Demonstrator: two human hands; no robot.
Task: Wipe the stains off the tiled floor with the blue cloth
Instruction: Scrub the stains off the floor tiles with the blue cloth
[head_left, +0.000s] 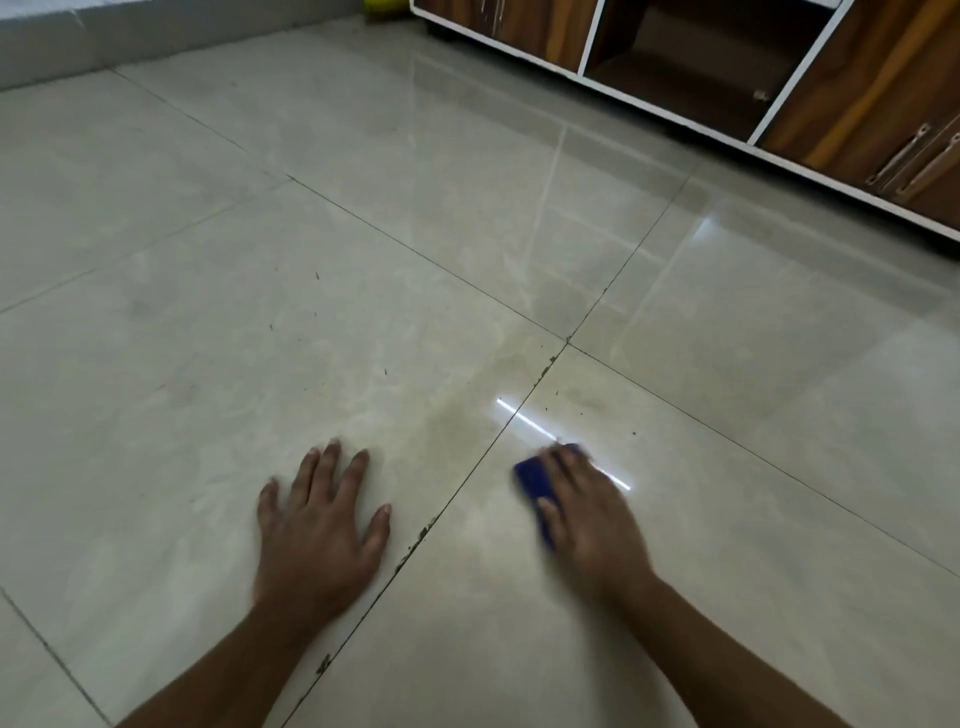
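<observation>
My right hand (592, 512) presses a folded blue cloth (535, 480) flat against the glossy beige tiled floor (363, 270), just right of a grout line; the hand is motion-blurred and covers most of the cloth. A brownish stain (457, 421) spreads over the tile ahead, between both hands. Dark specks (545, 371) and grime dot the grout line near it. My left hand (319, 525) rests palm down on the tile left of the grout line, fingers spread, holding nothing.
A wooden cabinet (872, 98) with white trim, an open shelf and metal handles runs along the far right. A low white ledge (104, 41) borders the far left. A yellow-green object (382, 6) sits at the top edge.
</observation>
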